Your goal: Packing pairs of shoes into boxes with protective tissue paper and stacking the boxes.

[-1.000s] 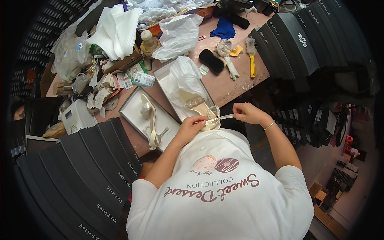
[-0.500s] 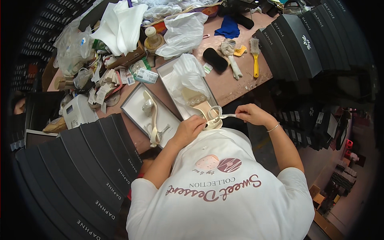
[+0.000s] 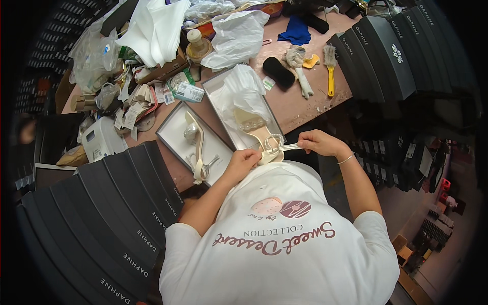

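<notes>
— What's crowding you there?

— Plenty. Stacks of dark shoe boxes [image 3: 91,223] fill my left side, and another row of dark boxes [image 3: 386,56] stands along the right end of the table [image 3: 305,109]. Further back lie a yellow-handled brush [image 3: 330,68], a black oblong pad [image 3: 278,72], a blue cloth [image 3: 296,31], a crumpled plastic bag [image 3: 236,38], white tissue sheets [image 3: 152,28] and a heap of labels and scraps [image 3: 134,99]. A small white machine [image 3: 100,140] sits at the left edge.

— And the open boxes?

— Two. The open box on the right [image 3: 223,89] holds white tissue paper [image 3: 241,94]. The lid tray beside it [image 3: 173,134] holds a second cream sandal [image 3: 197,152] lying on its side, with a wad of paper [image 3: 190,133] near its toe.

— Where's the shoe you're working on?

— The cream sandal [image 3: 256,129] rests with its toe inside the right box and its heel end out over the near edge of the table, close to my chest. Its beaded strap [image 3: 274,142] loops up between my hands.

— Your grip?

— My left hand [image 3: 244,160] is closed around the heel end of the sandal. My right hand [image 3: 317,145] pinches the thin strap end [image 3: 290,147] between thumb and fingers, held out sideways from the shoe. Both hands are just off the table's near edge.
</notes>
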A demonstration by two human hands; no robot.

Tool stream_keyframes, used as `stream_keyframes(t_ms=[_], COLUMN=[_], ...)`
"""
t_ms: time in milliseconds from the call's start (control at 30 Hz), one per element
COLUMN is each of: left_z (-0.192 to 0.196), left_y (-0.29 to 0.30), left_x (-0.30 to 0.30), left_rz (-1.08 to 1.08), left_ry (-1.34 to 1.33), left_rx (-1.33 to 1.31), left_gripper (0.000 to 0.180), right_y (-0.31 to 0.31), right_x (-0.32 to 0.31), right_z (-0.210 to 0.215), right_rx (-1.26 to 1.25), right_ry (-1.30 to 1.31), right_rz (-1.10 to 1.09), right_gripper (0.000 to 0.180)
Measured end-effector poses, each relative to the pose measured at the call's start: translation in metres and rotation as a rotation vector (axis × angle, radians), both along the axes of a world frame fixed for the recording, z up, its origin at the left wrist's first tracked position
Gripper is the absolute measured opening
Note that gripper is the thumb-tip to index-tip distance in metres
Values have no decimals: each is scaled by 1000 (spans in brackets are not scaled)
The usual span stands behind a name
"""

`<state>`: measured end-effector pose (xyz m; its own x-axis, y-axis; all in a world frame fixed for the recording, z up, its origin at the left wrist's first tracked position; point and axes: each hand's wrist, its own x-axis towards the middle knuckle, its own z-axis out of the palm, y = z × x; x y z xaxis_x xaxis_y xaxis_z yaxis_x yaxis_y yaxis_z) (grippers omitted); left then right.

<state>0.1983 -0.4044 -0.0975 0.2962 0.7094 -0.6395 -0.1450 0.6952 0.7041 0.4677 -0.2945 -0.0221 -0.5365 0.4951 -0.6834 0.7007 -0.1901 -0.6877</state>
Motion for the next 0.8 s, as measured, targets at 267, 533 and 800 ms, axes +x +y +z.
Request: stream_keyframes(t_ms=[267, 533, 800], left_z=[3, -6, -10], left_y=[0, 2, 3], left_x=[1, -5, -15], left_rz=[39, 51, 41], left_ry=[-23, -206, -331], left_rx=[116, -59, -219], left_gripper=[20, 22, 26], right_y=[-18, -12, -9], right_x=[-33, -66, -65], right_z=[-7, -30, -33], right_rx=[500, 562, 434], right_ry=[-8, 231, 271], right_rz=[59, 421, 480], right_gripper=[28, 19, 20])
